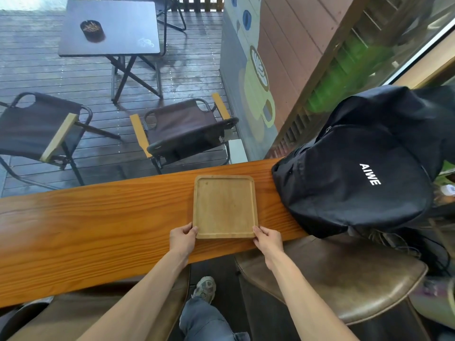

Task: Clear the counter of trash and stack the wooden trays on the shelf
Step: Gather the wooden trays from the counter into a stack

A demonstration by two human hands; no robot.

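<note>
While the wooden tray (225,206) lies flat on the orange-brown tabletop (98,217), both hands grip its near corners: the left hand (182,238) is closed on the near-left corner with the thumb on the rim, and the right hand (268,238) is closed on the near-right corner in the same way. Nothing lies in the tray, and its near edge sits close to the tabletop's near edge.

Just to the right of the tray, a black backpack (357,173) with white lettering slumps on the tabletop, its lower left side near the tray's far-right corner but apart from it. It overhangs the near edge and leans over a brown padded stool (344,279) below. Whether the tray rests fully on the wood or is slightly lifted cannot be told.

Left of the tray the tabletop runs bare. Beyond its far edge, on a wet wooden deck (49,70), stand two folding chairs (182,129) with dark fabric seats and pale wooden armrests, and behind them a dark folding table (118,33) carrying a black ashtray (92,30). A painted wall (246,82) and a slatted wooden railing (332,82) rise at the far right, behind the backpack. Below the tabletop, a jeans-clad leg and a shoe (204,289) show between the forearms.
</note>
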